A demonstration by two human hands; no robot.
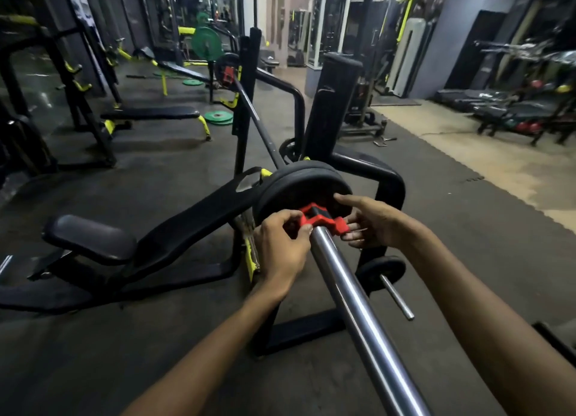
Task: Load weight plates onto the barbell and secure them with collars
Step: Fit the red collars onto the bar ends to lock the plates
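Barbell sleeve of polished chrome steel (pixel 352 288) runs from the lower edge of the view up and away to two black round weight plates (pixel 293 188), which sit side by side on the sleeve, the near plate facing the camera. A red plastic clamp collar (pixel 322 219) encircles the sleeve and sits against the face of the near plate. The left hand (pixel 280 244) is closed on the left side of the collar, thumb and fingertips pinching its edge. The right hand (pixel 374 222) grips the collar's right side at the projecting lever tab, with the index finger extended and touching the plate face above the collar; the remaining fingers curl under the tab. Whether the collar lever is latched cannot be told. The dark bar shaft (pixel 258 119) continues beyond the plates across a black bench rack with yellow accents (pixel 246 104). At the far end of the bar, a second red collar (pixel 228 73) sits against another black plate (pixel 225 61). A black padded incline bench (pixel 174 225) lies left of the loaded plates. A small black plate on a short chrome storage peg (pixel 381 272) is mounted on the rack frame, below and right of the sleeve. Green round plates (pixel 218 117) lie flat on the dark rubber floor (pixel 156 163) further back, near a flat bench (pixel 149 113).
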